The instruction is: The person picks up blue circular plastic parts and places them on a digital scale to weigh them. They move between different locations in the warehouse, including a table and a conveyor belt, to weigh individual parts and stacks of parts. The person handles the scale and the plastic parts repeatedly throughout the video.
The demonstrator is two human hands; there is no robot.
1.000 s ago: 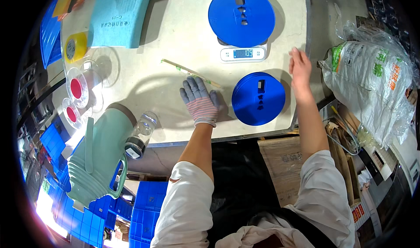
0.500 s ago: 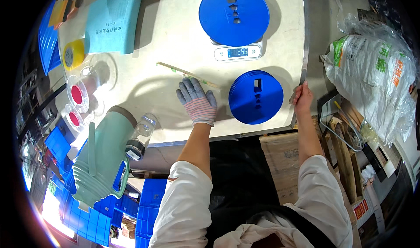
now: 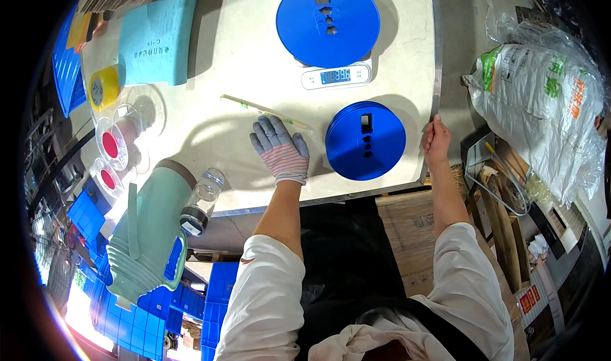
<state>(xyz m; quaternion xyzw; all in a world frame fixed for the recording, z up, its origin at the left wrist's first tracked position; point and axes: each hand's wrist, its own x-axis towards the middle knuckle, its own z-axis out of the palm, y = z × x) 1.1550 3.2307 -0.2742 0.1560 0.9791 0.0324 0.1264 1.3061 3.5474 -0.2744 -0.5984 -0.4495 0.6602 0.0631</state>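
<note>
My left hand [image 3: 280,149], in a grey glove with pink stripes, lies flat on the table with its fingers stretched out. Just beyond its fingertips is a thin paper-wrapped stick [image 3: 264,111]. To its right sits a stack of round blue plates [image 3: 366,141] with cut-out holes. My bare right hand [image 3: 437,142] has its fingers curled around the table's right edge. Farther back, a larger-looking blue disc [image 3: 328,23] with similar holes rests on a white digital scale [image 3: 337,75], whose display is lit.
At left on the table [image 3: 254,55] are a light-blue folder [image 3: 158,39], a yellow tape roll [image 3: 104,88] and clear spools with red centres [image 3: 110,145]. A green thermos jug [image 3: 149,227] and a glass bottle [image 3: 203,202] stand near the front-left edge. A white sack [image 3: 534,113] lies at right.
The whole view has shifted a little, so the table things appear slightly farther left. The digits on the scale's display differ. Both hands stay in about the same places.
</note>
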